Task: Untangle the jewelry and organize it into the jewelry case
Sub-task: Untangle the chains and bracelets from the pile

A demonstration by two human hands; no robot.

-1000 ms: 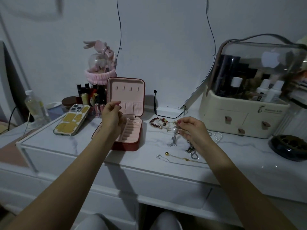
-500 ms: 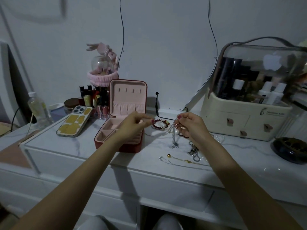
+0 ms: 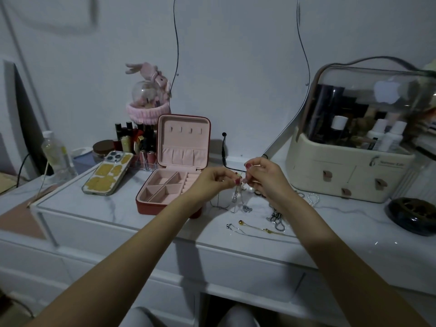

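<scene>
white marble desk (image 3: pixel 146 223): we see the left hand (image 3: pixel 212 182) and right hand (image 3: pixel 266 177) together, both pinching a tangled silver chain (image 3: pixel 238 199) beside the open jewelry case (image 3: pixel 172 185).

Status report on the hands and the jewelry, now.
Left hand and right hand both pinch the tangled silver chain. Open red jewelry case with pink lining waits beside. Nothing blocks.

Head view, down over dresser (image 3: pixel 132 208)
</scene>
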